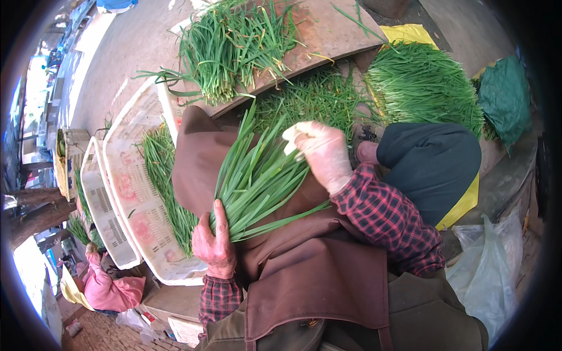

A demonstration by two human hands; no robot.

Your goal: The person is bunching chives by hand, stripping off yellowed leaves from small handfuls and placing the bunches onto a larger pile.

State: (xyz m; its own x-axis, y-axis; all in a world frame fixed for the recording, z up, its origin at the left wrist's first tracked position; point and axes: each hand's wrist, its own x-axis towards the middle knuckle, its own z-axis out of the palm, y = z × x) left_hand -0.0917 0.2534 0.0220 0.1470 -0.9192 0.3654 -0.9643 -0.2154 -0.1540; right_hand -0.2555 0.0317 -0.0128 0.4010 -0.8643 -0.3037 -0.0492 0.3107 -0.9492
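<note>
A fanned bunch of garlic chives (263, 181) lies across the brown apron (316, 281) on my lap. My left hand (214, 243) is closed round the bunch's near end, thumb on top, the long green leaves pointing away. Just right of the leaf tips is my right hand (325, 155), in a thin whitish glove. Its fingers are curled together; whatever they may pinch is hidden. A big loose heap of chives (234, 50) rests on a board (325, 29) ahead of me. Below the board's edge, scattered chive leaves (316, 96) cover the ground.
To my left stands a white plastic crate (132, 193) with chives inside, another crate (105, 216) beside it. Neatly stacked chives (424, 82) lie on yellow sheeting at the far right, near a green bag (506, 102). Clear plastic bags (489, 269) sit near right. A person in pink (111, 284) is at lower left.
</note>
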